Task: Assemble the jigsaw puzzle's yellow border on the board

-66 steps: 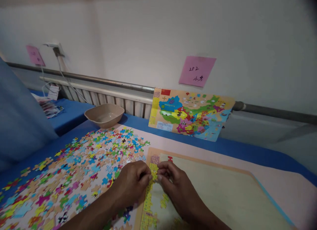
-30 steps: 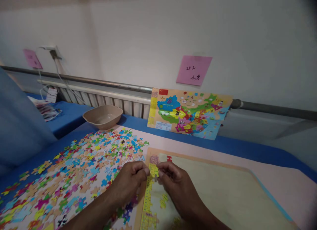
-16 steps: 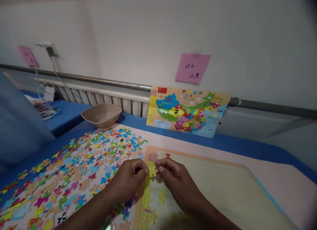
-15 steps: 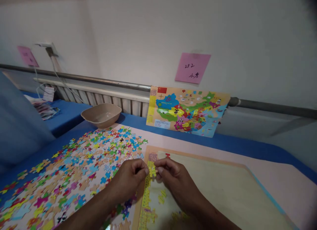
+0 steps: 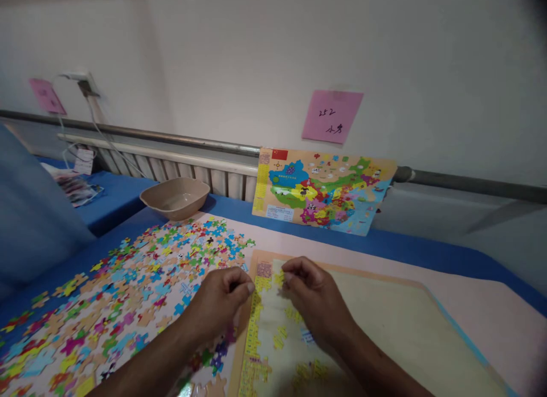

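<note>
My right hand pinches a yellow puzzle piece just above the puzzle board, near its upper left corner. Close by on the left, my left hand is closed, thumb against curled fingers, its tips at the board's left border; whatever it may hold is hidden. A strip of joined yellow pieces runs down that border. Loose yellow pieces lie on the board below and between my hands, and a white-and-blue piece shows beside my right wrist.
Many loose coloured puzzle pieces are spread left of the board. Behind them stands a beige plastic basin. A printed map picture leans at the wall under a pink note. A metal rail runs along the wall.
My right hand has moved right, away from my left hand, with a yellow piece in its fingertips. More loose pieces on the board are uncovered. My left hand has shifted slightly left and up.
</note>
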### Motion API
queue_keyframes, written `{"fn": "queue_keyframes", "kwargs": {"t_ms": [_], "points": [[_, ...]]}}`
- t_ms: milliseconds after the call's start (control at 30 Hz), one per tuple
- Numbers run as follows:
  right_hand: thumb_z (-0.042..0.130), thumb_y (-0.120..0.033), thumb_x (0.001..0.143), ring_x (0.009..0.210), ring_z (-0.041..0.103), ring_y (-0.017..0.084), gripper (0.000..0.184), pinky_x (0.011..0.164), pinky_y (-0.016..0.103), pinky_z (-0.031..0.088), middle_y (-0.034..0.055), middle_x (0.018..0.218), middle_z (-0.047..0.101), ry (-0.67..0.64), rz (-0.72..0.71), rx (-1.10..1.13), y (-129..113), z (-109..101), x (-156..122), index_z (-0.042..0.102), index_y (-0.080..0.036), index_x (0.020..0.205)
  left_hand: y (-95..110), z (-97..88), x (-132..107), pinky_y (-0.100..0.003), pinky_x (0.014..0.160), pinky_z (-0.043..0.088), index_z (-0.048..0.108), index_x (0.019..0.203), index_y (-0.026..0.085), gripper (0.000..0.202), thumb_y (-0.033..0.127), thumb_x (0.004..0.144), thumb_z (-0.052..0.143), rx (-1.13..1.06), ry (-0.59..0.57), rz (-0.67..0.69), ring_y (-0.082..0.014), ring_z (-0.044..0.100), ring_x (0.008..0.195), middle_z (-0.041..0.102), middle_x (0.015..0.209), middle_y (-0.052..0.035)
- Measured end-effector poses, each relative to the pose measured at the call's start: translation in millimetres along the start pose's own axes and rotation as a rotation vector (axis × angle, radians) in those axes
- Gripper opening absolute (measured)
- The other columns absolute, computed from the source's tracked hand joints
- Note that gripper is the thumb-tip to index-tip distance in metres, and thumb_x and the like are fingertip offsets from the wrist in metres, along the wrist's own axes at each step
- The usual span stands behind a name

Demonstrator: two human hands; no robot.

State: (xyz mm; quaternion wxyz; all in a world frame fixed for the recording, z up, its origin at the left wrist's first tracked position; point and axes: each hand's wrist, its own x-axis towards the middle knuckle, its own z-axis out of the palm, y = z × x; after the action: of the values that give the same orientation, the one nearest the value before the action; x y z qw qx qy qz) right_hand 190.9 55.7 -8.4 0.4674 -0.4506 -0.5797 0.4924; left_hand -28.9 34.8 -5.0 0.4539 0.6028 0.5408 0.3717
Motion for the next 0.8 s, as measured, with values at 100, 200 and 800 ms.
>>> {"fn": "queue_keyframes", "kwargs": {"t_ms": [100, 200, 800], "points": [[0.071, -0.04, 0.086, 0.067, 0.053, 0.015, 0.02, 0.063, 0.027, 0.044, -0.0031, 0.076, 0.059, 0.058, 0.039, 0.035, 5.1, -10.2, 7.3, 0.068, -0.022, 0.094, -2.9, -6.1, 2.6, -0.028, 0.059, 0.033, 0.06, 0.073, 0.021, 0.03, 0.045, 0.089, 0.055, 0.051, 0.053, 0.019, -0.0141, 0.045, 0.06, 0.05, 0.064, 0.0034], [0.068, -0.037, 0.087, 0.065, 0.053, 0.015, 0.017, 0.063, 0.027, 0.043, -0.0041, 0.072, 0.058, -0.018, 0.088, 0.058, 12.7, -9.8, 7.4, 0.067, -0.021, 0.094, -3.8, -8.4, 2.7, -0.029, 0.061, 0.033, 0.061, 0.072, 0.021, 0.027, 0.04, 0.091, 0.055, 0.137, 0.075, 0.07, -0.0151, 0.048, 0.063, 0.053, 0.066, 0.0029], [0.067, -0.033, 0.08, 0.064, 0.058, 0.016, 0.012, 0.062, 0.027, 0.042, -0.0035, 0.067, 0.061, -0.018, 0.146, -0.049, 2.6, 6.6, 0.1, 0.064, -0.022, 0.08, -6.7, -2.0, -2.0, -0.031, 0.072, 0.037, 0.064, 0.077, 0.021, 0.017, 0.019, 0.09, 0.054, 0.37, 0.043, 0.234, -0.0179, 0.06, 0.076, 0.065, 0.078, 0.0002]]}}
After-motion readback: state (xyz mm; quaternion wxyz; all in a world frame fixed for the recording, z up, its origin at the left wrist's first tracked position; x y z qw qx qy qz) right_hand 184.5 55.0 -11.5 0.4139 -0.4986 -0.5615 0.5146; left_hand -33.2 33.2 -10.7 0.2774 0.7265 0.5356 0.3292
